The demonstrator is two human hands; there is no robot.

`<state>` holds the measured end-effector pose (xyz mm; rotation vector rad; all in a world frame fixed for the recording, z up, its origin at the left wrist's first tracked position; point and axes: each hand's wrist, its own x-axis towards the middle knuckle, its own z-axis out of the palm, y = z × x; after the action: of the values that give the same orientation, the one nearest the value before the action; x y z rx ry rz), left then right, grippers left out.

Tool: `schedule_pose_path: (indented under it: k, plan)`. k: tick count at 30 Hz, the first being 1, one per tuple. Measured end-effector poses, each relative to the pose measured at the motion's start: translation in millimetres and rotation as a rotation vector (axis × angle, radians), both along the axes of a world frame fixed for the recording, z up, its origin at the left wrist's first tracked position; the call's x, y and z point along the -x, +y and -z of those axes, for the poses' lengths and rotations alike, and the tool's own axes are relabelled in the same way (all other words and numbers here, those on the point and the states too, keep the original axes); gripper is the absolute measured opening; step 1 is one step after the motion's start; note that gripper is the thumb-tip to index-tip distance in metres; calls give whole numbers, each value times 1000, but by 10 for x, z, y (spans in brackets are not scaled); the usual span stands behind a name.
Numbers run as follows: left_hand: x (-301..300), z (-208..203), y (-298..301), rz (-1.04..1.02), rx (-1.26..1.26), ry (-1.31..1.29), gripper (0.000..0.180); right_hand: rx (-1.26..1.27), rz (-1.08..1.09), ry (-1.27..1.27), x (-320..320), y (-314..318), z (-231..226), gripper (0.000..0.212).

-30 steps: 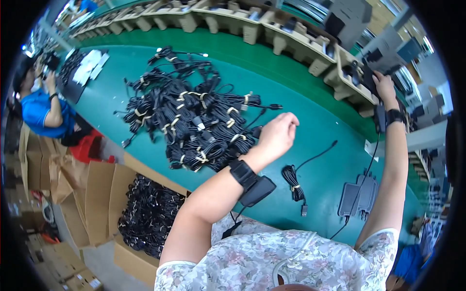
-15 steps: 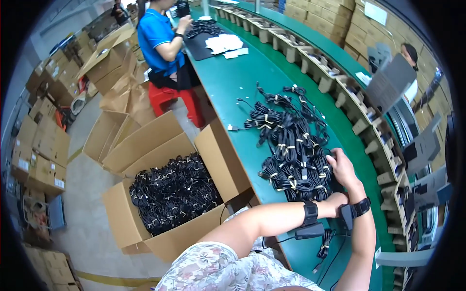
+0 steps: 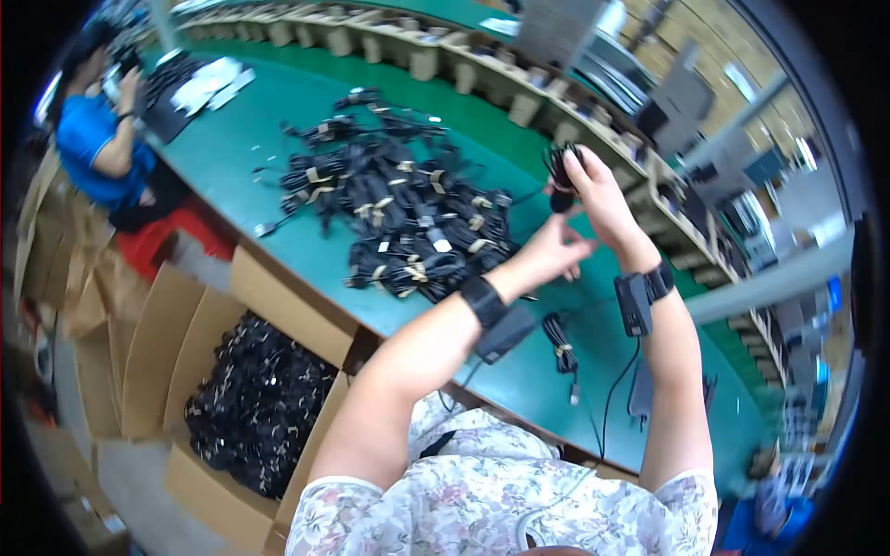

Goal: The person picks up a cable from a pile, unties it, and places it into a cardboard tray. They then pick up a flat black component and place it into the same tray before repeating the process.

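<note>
My right hand (image 3: 601, 190) is closed around a coiled black cable bundle (image 3: 562, 181), held up over the green table beyond the pile's right end. Just below and left of it is my left hand (image 3: 554, 248), its fingers apart and somewhat blurred, with nothing seen in it. To the left lies a big heap of black cables (image 3: 385, 208), coiled and bound with pale ties. A single tied cable bundle (image 3: 559, 341) rests on the table nearer me, its plug end toward me. Each wrist wears a black strap with a small dark box.
An open cardboard box (image 3: 301, 310) full of black cables (image 3: 260, 398) stands left of the green table (image 3: 306, 269). At the far left a person in blue (image 3: 97, 139) sits on a red stool (image 3: 176, 239). A row of cardboard holders (image 3: 422, 60) runs along the table's far side.
The view has swung to the right. My right hand has left the heap's edge and now holds a raised cable bundle; my left hand has moved forward, close to it.
</note>
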<state>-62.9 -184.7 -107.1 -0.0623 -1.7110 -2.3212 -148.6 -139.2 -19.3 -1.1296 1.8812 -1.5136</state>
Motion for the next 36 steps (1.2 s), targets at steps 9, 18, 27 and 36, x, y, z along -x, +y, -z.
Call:
schedule_pose_path:
  k: [9, 18, 27, 36]
  plan:
    - [-206, -324, 76, 54, -366, 152, 37, 178, 226, -79, -19, 1038, -280, 27]
    - [-268, -403, 335, -860, 937, 543, 64, -11, 359, 781, -68, 1441, -235, 25]
    - [-194, -306, 414, 156, -293, -28, 42, 151, 388, 73, -200, 1164, -56, 23]
    - [-253, -350, 214, 312, -126, -395, 19, -6, -173, 1246, -192, 1233, 345, 59]
